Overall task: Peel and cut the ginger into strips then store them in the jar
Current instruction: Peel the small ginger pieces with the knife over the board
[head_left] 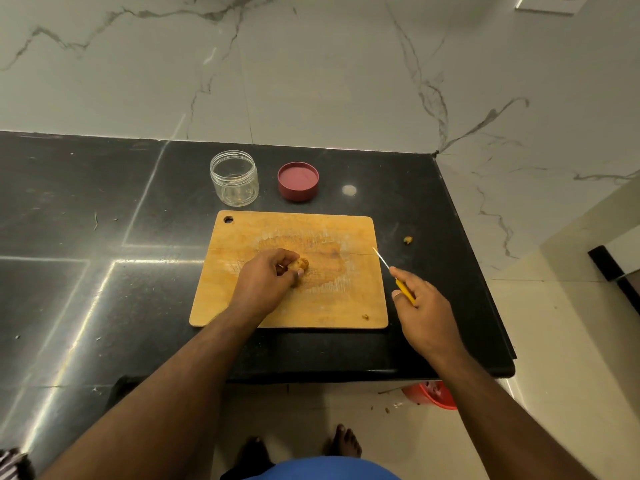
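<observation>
A small piece of ginger (pixel 300 264) lies on the wooden cutting board (pixel 332 233), pinched between the fingertips of my left hand (pixel 265 282). Over the board's right edge, my right hand (pixel 424 308) grips a knife (pixel 382 260) by its yellow handle, thin blade pointing up and to the left, apart from the ginger. The clear jar (pixel 234 178), open and holding nothing, stands behind the board on the black counter. Its red lid (pixel 298 180) lies upside down to the right of it.
A ginger scrap (pixel 408 240) lies on the counter right of the board, and a smaller bit (pixel 365 317) near the board's front right corner. The counter ends close on the right and front. A red bin (pixel 431 396) sits on the floor below.
</observation>
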### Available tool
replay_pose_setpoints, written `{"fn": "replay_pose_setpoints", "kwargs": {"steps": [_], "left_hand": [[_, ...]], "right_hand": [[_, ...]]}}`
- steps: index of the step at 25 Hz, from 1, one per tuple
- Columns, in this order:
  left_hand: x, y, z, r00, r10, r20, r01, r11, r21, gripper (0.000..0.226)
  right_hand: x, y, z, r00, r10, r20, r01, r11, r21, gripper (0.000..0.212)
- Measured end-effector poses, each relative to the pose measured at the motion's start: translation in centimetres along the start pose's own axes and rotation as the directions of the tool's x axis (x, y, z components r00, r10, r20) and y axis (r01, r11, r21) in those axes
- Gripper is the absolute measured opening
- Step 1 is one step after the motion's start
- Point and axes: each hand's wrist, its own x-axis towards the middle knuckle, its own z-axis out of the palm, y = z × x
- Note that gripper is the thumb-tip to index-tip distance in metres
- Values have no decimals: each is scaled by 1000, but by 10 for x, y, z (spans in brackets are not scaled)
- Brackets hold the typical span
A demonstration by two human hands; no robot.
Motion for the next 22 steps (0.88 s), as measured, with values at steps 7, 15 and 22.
{"fn": "replay_pose_setpoints", "kwargs": {"steps": [7,15,22], "left_hand": [[0,-2,0,1000,2,1,-2,1000,-2,33],[2,-6,4,999,28,-16,-28,1000,6,32],[-1,-3,4,999,32,-24,-32,999,5,31]], "right_hand": [[-9,-11,12,993,4,121,-29,979,202,36],[-9,-16,11,989,43,141,-80,961,264,33],[-18,-16,14,992,27,126,-59,965,257,35]]}}
